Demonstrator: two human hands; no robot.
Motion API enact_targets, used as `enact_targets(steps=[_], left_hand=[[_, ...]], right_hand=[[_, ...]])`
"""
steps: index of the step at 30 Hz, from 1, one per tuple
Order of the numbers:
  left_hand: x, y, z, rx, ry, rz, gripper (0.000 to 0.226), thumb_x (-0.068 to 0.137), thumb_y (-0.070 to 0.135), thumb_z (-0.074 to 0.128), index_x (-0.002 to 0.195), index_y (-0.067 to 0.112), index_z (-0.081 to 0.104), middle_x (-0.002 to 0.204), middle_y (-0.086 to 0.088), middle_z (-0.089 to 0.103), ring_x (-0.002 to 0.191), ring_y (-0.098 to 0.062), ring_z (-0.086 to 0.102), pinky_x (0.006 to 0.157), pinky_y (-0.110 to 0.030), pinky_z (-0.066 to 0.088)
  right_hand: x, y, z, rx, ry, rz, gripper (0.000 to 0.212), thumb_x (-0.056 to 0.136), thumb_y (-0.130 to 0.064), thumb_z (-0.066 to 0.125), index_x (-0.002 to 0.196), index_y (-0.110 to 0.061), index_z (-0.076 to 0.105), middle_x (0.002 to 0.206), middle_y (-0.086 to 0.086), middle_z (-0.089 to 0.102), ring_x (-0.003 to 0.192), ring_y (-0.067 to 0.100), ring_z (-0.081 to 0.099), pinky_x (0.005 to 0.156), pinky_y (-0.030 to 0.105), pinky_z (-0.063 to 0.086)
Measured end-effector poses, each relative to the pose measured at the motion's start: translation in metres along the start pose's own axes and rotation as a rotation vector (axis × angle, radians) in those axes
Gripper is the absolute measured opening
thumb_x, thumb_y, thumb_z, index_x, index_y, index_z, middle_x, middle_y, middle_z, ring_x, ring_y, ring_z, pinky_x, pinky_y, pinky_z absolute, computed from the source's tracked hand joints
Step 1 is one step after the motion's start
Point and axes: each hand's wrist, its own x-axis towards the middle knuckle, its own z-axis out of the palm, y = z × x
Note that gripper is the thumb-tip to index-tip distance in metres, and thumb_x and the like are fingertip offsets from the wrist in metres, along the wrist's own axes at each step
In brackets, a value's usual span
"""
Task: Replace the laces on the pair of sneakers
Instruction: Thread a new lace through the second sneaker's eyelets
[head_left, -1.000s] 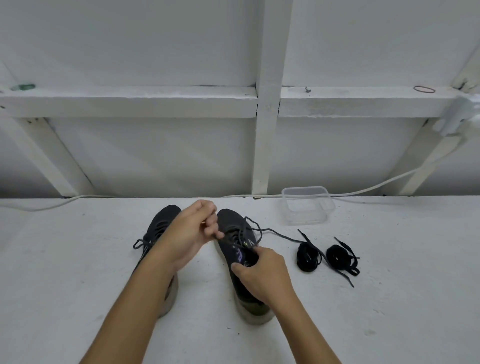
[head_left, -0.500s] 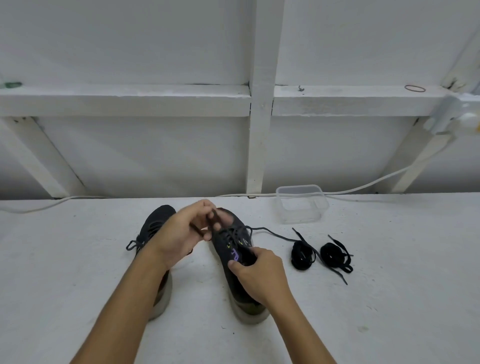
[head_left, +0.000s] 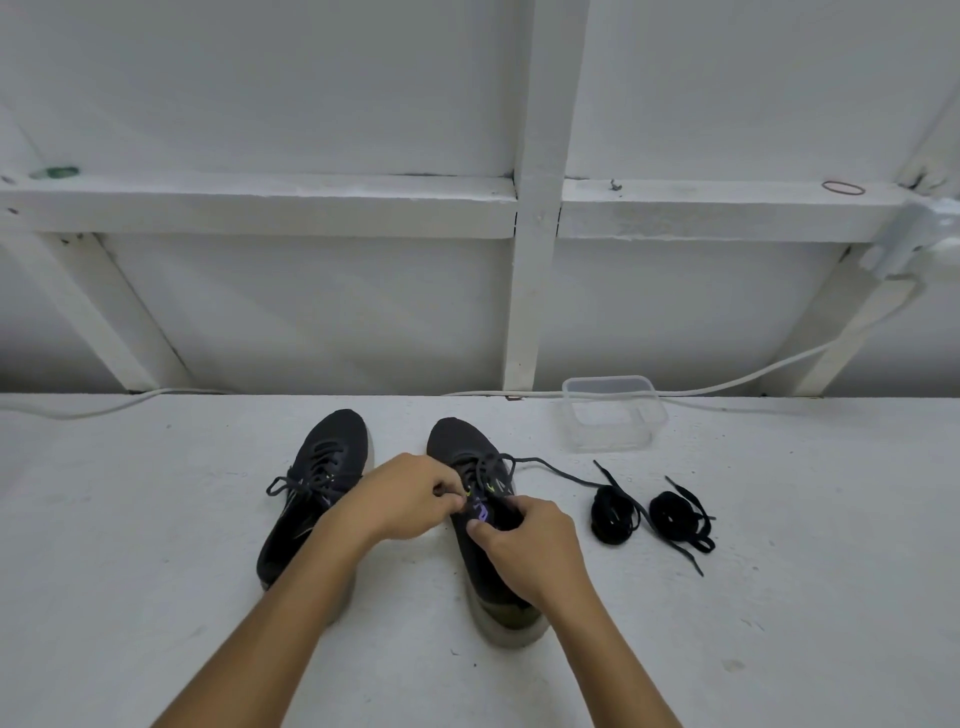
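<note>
Two dark sneakers stand side by side on the white table (head_left: 156, 571), toes toward 12 o'clock: the left sneaker (head_left: 317, 483) at about 9 o'clock of the right sneaker (head_left: 467, 441), a narrow gap between them. Much of the right sneaker's tongue and collar is covered by both hands, so the state of its upper eyelets cannot be made out. The left forearm crosses the heel of the left sneaker and hides it. Both forearms are cut off by the lower frame edge. The left hand (head_left: 400, 499) has its fingers curled with fingertips pressed together at the lace area of the right sneaker; it appears to pinch a lace there, though the pinched item is too small to confirm. The right hand (head_left: 530, 551) is curled round the collar of the same shoe, thumb on the inner side, holding it. A loose lace (head_left: 550, 467) trails from the right sneaker's eyelets toward 3 o'clock, ending near the first of two coiled black laces: the nearer coil (head_left: 613, 514) and the farther coil (head_left: 675, 514), just beside each other. A clear plastic container (head_left: 613, 421) sits at 12 o'clock of the coils, near the wall. A white cable (head_left: 779, 369) runs along the table's back edge.
</note>
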Motion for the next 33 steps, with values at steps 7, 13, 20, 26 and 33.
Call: enact_targets(steps=[7, 13, 20, 26, 33], left_hand=[[-0.010, -0.004, -0.031, -1.185, 0.080, 0.097, 0.019, 0.081, 0.026, 0.056, 0.069, 0.018, 0.068, 0.049, 0.008, 0.026, 0.052, -0.011, 0.029, 0.046, -0.018, 0.028], [-0.002, 0.001, -0.028, -1.153, 0.082, 0.097, 0.020, 0.080, 0.032, 0.058, 0.073, 0.023, 0.074, 0.057, 0.005, 0.039, 0.055, -0.010, 0.038, 0.052, -0.020, 0.035], [0.014, 0.009, -0.027, -0.975, 0.148, 0.116, 0.019, 0.076, 0.042, 0.066, 0.080, 0.026, 0.077, 0.081, 0.009, 0.064, 0.070, -0.005, 0.052, 0.063, -0.023, 0.038], [0.031, -0.002, -0.002, -0.319, 0.842, -0.011, 0.016, 0.094, 0.021, 0.064, 0.106, 0.026, 0.072, 0.112, 0.011, 0.065, 0.109, -0.011, 0.057, 0.093, -0.031, 0.045], [0.048, 0.020, 0.031, -0.029, 0.350, -0.136, 0.036, 0.088, 0.054, 0.062, 0.115, 0.031, 0.069, 0.111, 0.006, 0.063, 0.108, -0.020, 0.059, 0.091, -0.039, 0.048]], right_hand=[[-0.003, -0.002, 0.001, 0.023, 0.004, 0.011, 0.029, 0.083, -0.042, 0.074, 0.109, -0.029, 0.073, 0.090, -0.015, 0.071, 0.074, -0.002, 0.063, 0.046, 0.004, 0.037], [0.000, -0.009, -0.012, 0.002, -0.053, 0.007, 0.039, 0.082, -0.058, 0.070, 0.115, -0.037, 0.069, 0.095, -0.023, 0.067, 0.092, 0.003, 0.065, 0.074, 0.018, 0.049], [0.026, -0.028, -0.040, 0.045, -0.198, -0.203, 0.018, 0.095, -0.040, 0.066, 0.095, -0.026, 0.076, 0.085, -0.013, 0.074, 0.080, 0.005, 0.066, 0.080, 0.028, 0.054], [0.035, -0.029, -0.069, 0.559, -0.169, -0.181, 0.030, 0.108, -0.031, 0.046, 0.092, -0.018, 0.067, 0.095, 0.000, 0.075, 0.096, 0.019, 0.072, 0.078, 0.031, 0.059], [0.040, -0.024, -0.084, 0.805, -0.010, -0.153, 0.032, 0.110, -0.031, 0.041, 0.107, -0.017, 0.070, 0.084, -0.001, 0.070, 0.094, 0.020, 0.074, 0.071, 0.029, 0.059]])
